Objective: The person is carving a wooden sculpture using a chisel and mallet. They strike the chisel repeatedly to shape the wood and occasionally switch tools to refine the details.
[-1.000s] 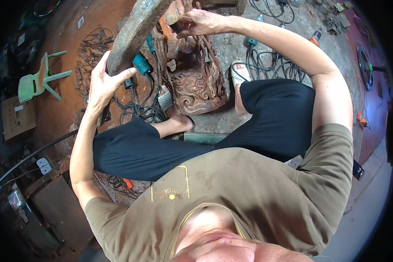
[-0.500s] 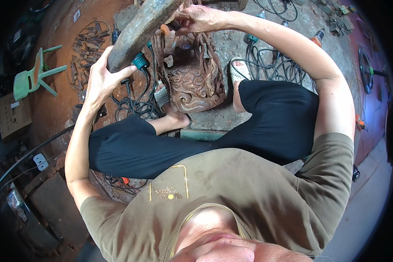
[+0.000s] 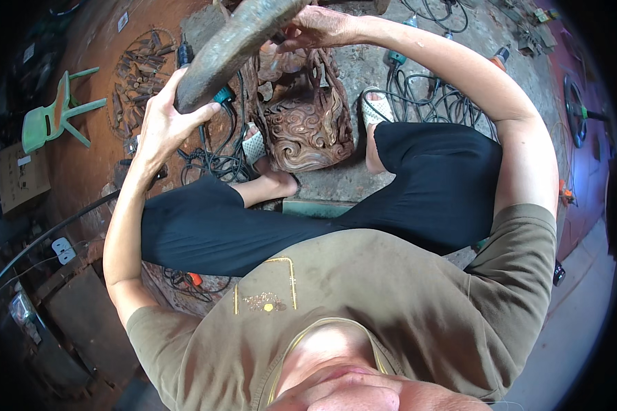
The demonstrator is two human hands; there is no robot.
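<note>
My left hand (image 3: 163,123) grips the lower end of a thick, worn grey-brown bar (image 3: 233,55), thumb on one side and fingers on the other. The bar slants up to the right and leaves the picture at the top. Behind its upper part, my right hand (image 3: 319,29) has its fingers bent and closed around something small and dark, mostly hidden by the bar. Below both hands stands a brown carved wood piece (image 3: 308,137) with swirling relief and twisted, root-like uprights. The bar covers part of its top.
Black cables (image 3: 216,161) and a teal power tool (image 3: 223,94) lie left of the carving. More cables (image 3: 432,96) lie on the right. A round tray of chisel-like tools (image 3: 142,79) and a green chair (image 3: 58,113) are at the left. My sandalled feet flank the carving.
The bar has shifted slightly to the right and turned a little. My left hand moved with it, while my right hand stays nearly in place.
</note>
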